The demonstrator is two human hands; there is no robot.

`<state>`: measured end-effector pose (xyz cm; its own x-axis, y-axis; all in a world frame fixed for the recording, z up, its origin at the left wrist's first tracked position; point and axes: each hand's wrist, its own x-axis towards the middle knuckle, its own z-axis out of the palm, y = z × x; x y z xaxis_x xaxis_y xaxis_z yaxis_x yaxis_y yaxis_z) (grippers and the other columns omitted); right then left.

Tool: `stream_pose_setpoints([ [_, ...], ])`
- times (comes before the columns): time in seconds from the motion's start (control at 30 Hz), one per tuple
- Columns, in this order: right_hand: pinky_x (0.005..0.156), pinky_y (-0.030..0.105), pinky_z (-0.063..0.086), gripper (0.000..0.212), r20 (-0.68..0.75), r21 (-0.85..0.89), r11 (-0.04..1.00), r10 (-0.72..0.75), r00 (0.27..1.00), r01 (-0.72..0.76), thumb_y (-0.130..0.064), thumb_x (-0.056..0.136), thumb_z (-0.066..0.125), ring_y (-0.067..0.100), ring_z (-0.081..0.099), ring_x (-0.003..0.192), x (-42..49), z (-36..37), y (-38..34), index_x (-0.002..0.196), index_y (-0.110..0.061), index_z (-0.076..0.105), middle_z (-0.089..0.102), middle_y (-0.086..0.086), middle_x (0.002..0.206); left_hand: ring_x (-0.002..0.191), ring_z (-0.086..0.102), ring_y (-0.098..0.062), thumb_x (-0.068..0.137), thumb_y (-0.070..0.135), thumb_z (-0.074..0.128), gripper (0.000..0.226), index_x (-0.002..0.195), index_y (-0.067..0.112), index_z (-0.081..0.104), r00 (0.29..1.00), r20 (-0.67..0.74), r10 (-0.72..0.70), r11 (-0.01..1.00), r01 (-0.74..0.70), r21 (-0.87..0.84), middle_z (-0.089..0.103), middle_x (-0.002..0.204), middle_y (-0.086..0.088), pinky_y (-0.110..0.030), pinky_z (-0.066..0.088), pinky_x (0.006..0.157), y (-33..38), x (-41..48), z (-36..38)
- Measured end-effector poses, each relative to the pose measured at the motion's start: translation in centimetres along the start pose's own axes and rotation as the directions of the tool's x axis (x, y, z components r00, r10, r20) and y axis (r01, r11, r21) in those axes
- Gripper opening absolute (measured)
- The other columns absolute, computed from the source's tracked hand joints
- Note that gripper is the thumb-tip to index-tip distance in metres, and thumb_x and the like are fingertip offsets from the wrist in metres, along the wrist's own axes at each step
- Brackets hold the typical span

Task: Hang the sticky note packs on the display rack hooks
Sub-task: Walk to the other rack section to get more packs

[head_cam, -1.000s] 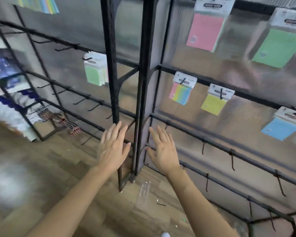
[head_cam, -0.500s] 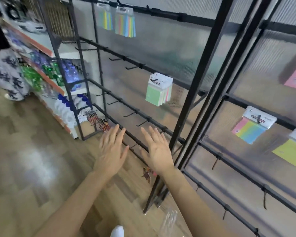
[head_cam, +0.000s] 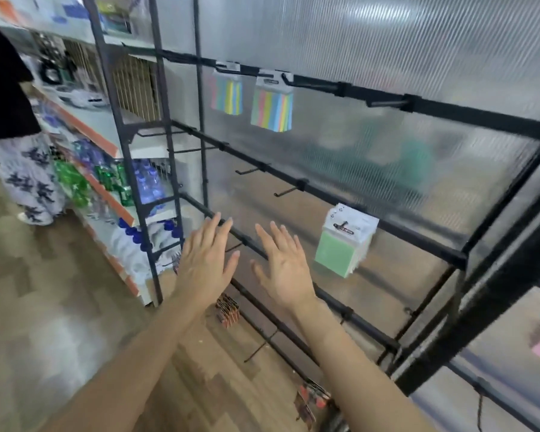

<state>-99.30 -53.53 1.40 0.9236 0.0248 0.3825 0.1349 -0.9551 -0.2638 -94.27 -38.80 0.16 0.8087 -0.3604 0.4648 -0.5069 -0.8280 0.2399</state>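
Green sticky note pack (head_cam: 340, 244) hangs just right of the right hand (head_cam: 286, 269), two striped packs (head_cam: 272, 104) above; left hand (head_cam: 205, 266) and right spread flat, empty, so most hooks (head_cam: 289, 191) likely await packs

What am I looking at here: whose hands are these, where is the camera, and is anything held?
No machine: a person works with bare hands, and the one camera sits on their head, looking forward and down. The left hand and right hand are both open, fingers spread, holding nothing, raised before a black display rack. Three sticky note packs hang on its hooks: a left striped pack and a right striped pack on the top bar, a green pack on the bar below. This empty hook and others are bare. Another person stands at left by shop shelves.
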Motion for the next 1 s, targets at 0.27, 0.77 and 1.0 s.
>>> stream_pose_setpoints([
  [0.27, 0.114, 0.032, -0.006, 0.064, -0.039, -0.038, 0.999, 0.022, 0.999, -0.024, -0.030, 0.094, 0.047, 0.023, 0.003, 0.144, 7.4, 1.3, -0.9, 0.148, -0.024, 0.014, 0.010, 0.008, 0.156, 0.134, 0.031, -0.031, 0.092, 0.030, 0.052, 0.054, 0.140, 0.010, 0.037, 0.999, -0.041, 0.011, 0.999, -0.013, -0.048, 0.034, 0.147, -0.013, -0.045, 0.024, 0.109, -4.7, 6.3, 0.4],
  [0.77, 0.114, 0.032, -0.006, 0.068, -0.299, -0.120, 0.921, 0.323, 0.898, -0.371, -0.026, 0.092, 0.052, 0.021, 0.002, 0.144, 23.4, 4.6, -5.2, 0.148, -0.024, 0.013, 0.006, 0.006, 0.157, 0.140, 0.018, -0.025, 0.096, 0.036, 0.039, 0.058, 0.147, 0.016, 0.019, 0.955, -0.015, 0.297, 0.940, -0.296, -0.169, 0.013, 0.155, -0.004, -0.040, 0.016, 0.112, -17.0, 24.0, 0.0],
  [1.0, 0.115, 0.034, -0.001, 0.064, -0.411, -0.163, 0.842, 0.415, 0.811, -0.514, -0.028, 0.094, 0.048, 0.023, 0.005, 0.144, 27.1, 3.2, -5.9, 0.148, -0.021, 0.015, 0.011, 0.007, 0.156, 0.139, 0.019, -0.027, 0.096, 0.034, 0.041, 0.057, 0.146, 0.013, 0.021, 0.926, -0.034, 0.377, 0.904, -0.376, -0.206, 0.015, 0.155, -0.006, -0.041, 0.012, 0.113, -20.0, 31.0, -0.3],
])
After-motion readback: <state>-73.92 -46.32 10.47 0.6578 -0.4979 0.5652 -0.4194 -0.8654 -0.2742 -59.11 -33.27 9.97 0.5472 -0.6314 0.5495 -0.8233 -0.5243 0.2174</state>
